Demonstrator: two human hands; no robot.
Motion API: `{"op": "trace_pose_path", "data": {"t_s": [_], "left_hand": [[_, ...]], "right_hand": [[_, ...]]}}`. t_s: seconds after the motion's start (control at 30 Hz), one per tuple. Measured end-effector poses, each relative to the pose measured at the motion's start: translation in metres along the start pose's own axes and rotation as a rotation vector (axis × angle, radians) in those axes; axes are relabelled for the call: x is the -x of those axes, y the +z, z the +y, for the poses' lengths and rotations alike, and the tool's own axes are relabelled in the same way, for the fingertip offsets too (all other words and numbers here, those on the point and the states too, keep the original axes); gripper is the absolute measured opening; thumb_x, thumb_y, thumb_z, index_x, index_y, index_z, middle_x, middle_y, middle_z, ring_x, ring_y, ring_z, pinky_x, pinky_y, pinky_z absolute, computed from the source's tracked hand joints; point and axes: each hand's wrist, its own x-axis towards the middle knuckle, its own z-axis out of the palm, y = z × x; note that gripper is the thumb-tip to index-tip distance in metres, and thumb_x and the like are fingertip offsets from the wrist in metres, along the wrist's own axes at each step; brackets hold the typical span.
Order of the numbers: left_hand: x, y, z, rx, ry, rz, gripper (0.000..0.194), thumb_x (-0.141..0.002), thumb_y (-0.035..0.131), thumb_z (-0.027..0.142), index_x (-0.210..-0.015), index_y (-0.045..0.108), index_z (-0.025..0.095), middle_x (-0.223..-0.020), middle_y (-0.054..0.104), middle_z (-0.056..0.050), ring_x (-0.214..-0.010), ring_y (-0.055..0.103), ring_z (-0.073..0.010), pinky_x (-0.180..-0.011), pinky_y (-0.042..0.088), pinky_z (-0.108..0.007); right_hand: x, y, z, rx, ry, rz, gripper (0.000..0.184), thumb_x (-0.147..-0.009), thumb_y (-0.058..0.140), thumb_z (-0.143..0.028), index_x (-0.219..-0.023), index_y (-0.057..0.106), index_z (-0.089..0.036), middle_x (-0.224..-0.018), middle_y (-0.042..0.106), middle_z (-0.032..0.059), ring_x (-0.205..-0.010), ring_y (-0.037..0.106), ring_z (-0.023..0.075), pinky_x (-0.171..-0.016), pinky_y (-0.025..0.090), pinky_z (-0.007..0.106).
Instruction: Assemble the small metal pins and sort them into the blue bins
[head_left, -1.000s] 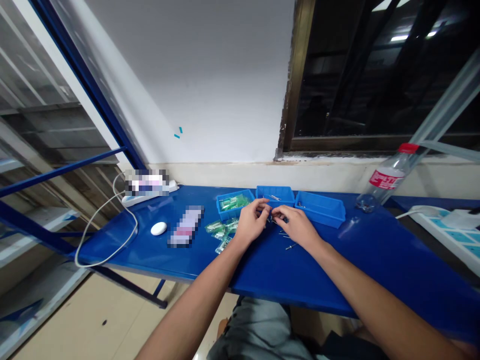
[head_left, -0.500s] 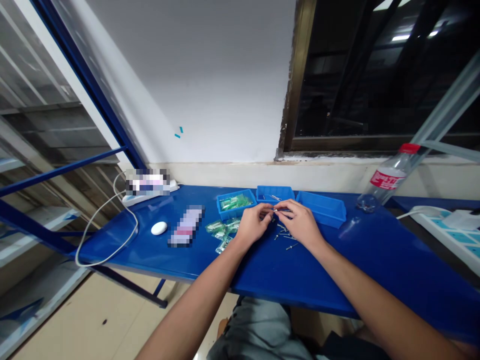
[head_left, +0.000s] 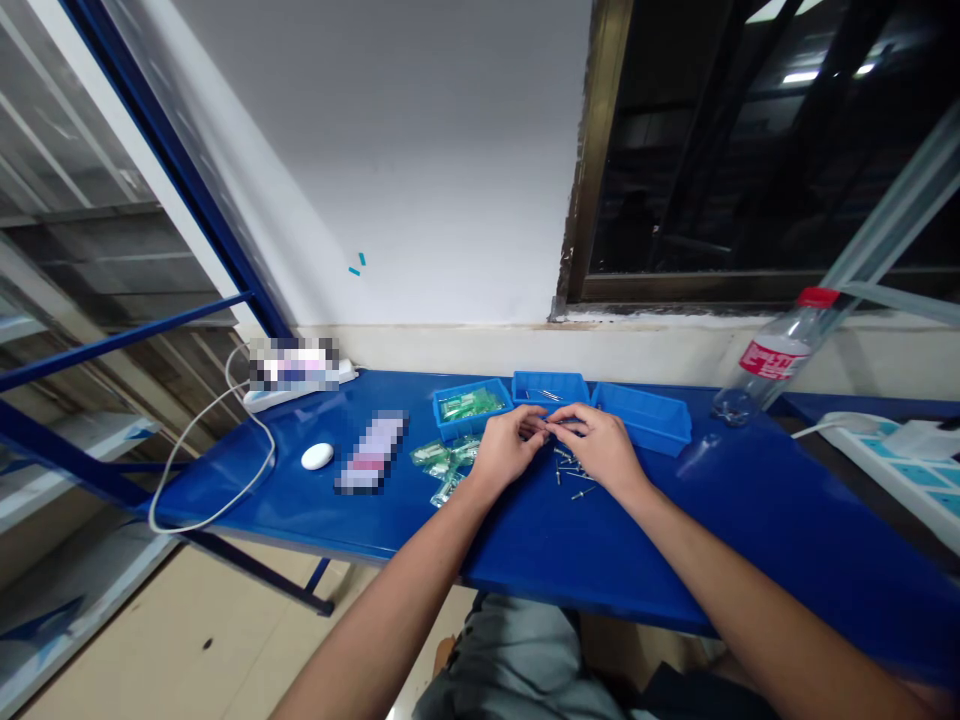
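Note:
My left hand (head_left: 508,442) and my right hand (head_left: 596,440) meet fingertip to fingertip over the blue table. Both are closed in a pinch; whatever lies between the fingertips is too small to make out. Below and beside my right hand, several loose blind rivets (head_left: 582,492) are scattered on the tabletop. Small clear-and-green plastic packets (head_left: 433,457) lie left of my left hand, partly behind it. Behind the hands stand three blue bins: a left bin (head_left: 472,430) with green packets, a middle bin (head_left: 551,379) with a few thin metal pieces, and a right bin (head_left: 652,432).
A blurred-out flat object (head_left: 373,455) and a white oval object (head_left: 318,456) lie on the left of the table (head_left: 637,560). A power strip (head_left: 300,392) with a white cable is farther left. At right stand a plastic bottle (head_left: 776,355) and another power strip (head_left: 926,470).
The fingertips have shifted slightly against each other, and the small pale glint between them no longer shows. One rivet near my right hand appears slightly moved. The arms stay in place.

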Motion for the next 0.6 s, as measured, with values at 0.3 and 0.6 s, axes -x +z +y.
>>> {"op": "trace_pose_path", "data": {"t_s": [0.3,0.6], "left_hand": [[-0.0013,-0.0005,-0.0012,0.028,-0.031,0.034,0.026,-0.089,0.071,0.010,-0.114,0.076,0.017,-0.098,0.082,-0.007,-0.088,0.080,-0.0193,-0.085,0.065,-0.031],[-0.0015,0.0002,-0.0028,0.068,-0.013,0.036,0.034,-0.087,0.070,0.007,-0.119,0.073,0.017,-0.102,0.082,-0.007,-0.092,0.080,-0.0192,-0.088,0.066,-0.033]], "right_hand": [[0.0006,0.0016,0.0039,-0.140,0.082,0.004,0.024,-0.088,0.074,-0.043,-0.099,0.075,-0.022,-0.108,0.079,0.0092,-0.096,0.080,0.0280,-0.088,0.068,0.042],[-0.0027,0.0004,0.0081,-0.052,0.082,0.085,0.033,-0.083,0.081,-0.051,-0.093,0.075,-0.020,-0.093,0.078,0.0094,-0.087,0.076,0.0260,-0.078,0.067,0.039]]}}
